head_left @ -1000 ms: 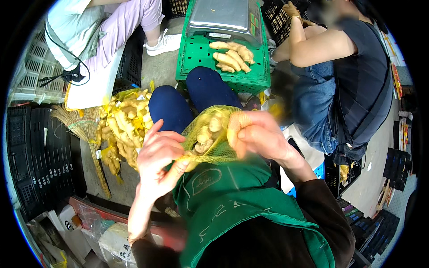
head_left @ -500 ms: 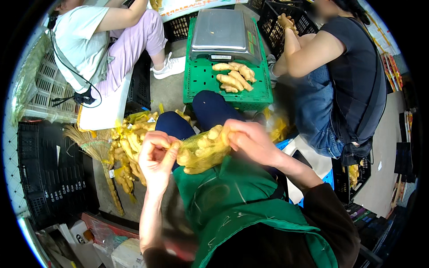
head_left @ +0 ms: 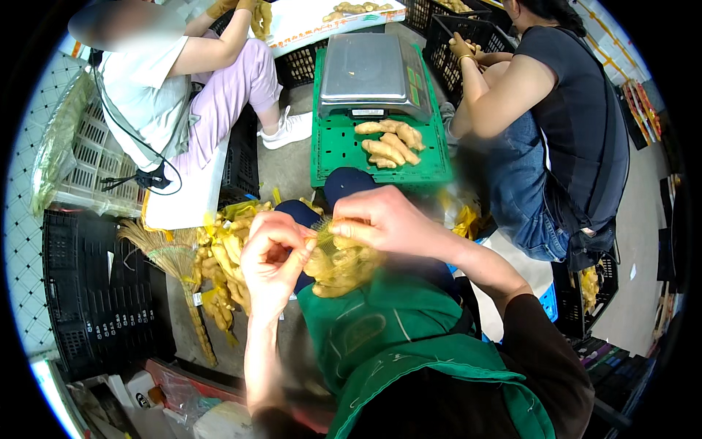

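A yellow mesh bag [head_left: 342,272] full of ginger rests on my lap against the green apron. My left hand [head_left: 276,256] pinches the mesh at the bag's left end between thumb and fingertips. Close beside it, my right hand [head_left: 391,223] holds the netting over the top of the bag, fingers bent inward and partly hiding it. Ahead of my knees, loose ginger pieces [head_left: 393,144] lie on an upturned green crate [head_left: 330,164], in front of a weighing scale [head_left: 363,73].
Filled mesh bags of ginger [head_left: 223,260] lie on the floor at left beside a straw broom [head_left: 172,249]. Black crates [head_left: 99,293] stand farther left. One person [head_left: 212,110] sits at front left, another [head_left: 563,132] at right, both near crates.
My right hand has moved left from the bag's right end to near my left hand. The bag now sits more bunched and upright. The view has shifted slightly.
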A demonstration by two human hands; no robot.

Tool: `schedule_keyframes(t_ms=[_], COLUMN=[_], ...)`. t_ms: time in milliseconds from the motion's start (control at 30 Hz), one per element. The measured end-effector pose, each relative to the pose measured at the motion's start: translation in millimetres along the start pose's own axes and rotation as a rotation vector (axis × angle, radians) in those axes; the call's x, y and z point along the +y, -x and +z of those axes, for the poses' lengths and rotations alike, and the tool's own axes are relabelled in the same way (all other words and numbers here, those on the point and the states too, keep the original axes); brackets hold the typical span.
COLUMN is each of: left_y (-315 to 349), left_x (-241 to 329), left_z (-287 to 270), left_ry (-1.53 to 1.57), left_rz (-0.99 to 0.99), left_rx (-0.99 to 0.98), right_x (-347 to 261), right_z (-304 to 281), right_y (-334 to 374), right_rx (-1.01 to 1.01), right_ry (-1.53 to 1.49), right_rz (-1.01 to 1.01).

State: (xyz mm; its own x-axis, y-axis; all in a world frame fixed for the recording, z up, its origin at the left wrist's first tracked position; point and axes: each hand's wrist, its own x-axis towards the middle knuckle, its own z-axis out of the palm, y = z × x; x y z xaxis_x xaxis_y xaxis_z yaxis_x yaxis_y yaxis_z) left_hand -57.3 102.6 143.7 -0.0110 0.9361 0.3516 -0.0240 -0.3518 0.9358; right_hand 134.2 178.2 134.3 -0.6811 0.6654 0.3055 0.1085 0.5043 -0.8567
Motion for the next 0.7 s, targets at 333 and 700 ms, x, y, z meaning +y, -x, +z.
schedule_keyframes(t_ms=[333,700], left_y=[8.4,39.2], left_x=[-14.6,13.2], left_z=[18.7,33.7], left_ry=[-0.143,-0.064], left_rz=[-0.633,-0.303], left_rx=[-0.528,-0.228], right_x=[-29.1,-7.4], right_z=[-1.2,-31.4], right_y=[-20.0,-14.4], right_rx=[-0.118,-0.34], right_ry=[-0.236,-0.295], right_rz=[-0.041,-0.099])
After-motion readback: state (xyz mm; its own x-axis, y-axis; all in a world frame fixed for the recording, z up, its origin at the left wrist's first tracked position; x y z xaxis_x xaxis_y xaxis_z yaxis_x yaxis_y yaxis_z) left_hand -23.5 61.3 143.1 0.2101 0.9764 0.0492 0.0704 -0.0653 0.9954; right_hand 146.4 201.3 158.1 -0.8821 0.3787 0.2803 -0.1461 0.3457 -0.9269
